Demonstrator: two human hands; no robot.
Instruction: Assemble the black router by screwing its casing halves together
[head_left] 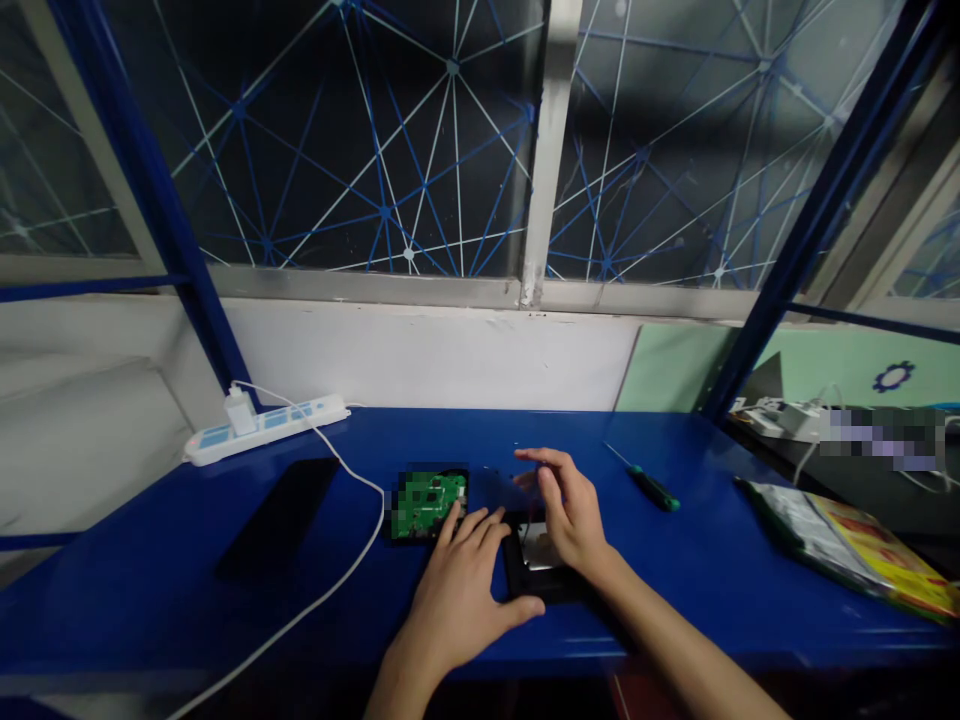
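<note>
A black case [514, 580] with a silvery panel [540, 550] inside lies near the front edge of the desk. My left hand [465, 580] is spread flat beside it, its fingertips between the case and a green circuit board [427, 505]; the thumb reaches the case's front left corner. Above the case, my right hand [571, 510] is raised with the index finger stretched to the left and the thumb apart from it. Thin dark wires seem to run below its fingers. The right hand covers part of the case. I see nothing held in either hand.
A green-and-black screwdriver [652, 488] lies to the right, near a colourful plastic packet [855, 545]. On the left are a dark phone-like slab [281, 515], a white cable [334, 590] and a power strip [274, 428] with a plugged-in charger. Tiny loose pieces lie behind the hands.
</note>
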